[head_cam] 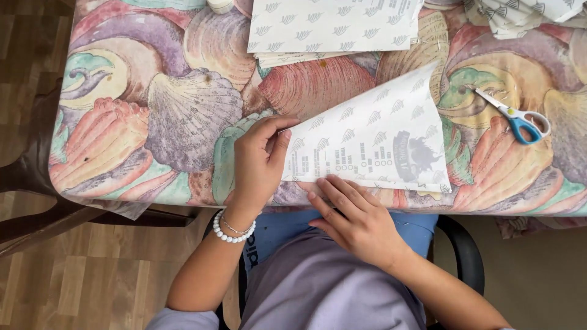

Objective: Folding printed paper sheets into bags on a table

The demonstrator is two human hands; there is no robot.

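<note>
A white printed paper sheet [379, 137], folded into a triangular shape, lies at the near edge of the table. My left hand [260, 162] pinches its left corner between thumb and fingers; a white bead bracelet is on that wrist. My right hand [354, 217] presses flat with its fingertips on the sheet's lower edge, at the table's rim.
The table wears a seashell-patterned cloth [183, 104]. A stack of similar printed sheets [333, 27] lies at the back centre, more crumpled paper [520, 15] at the back right. Blue-handled scissors [516, 119] rest to the right. A dark chair [24, 177] stands at left on wooden floor.
</note>
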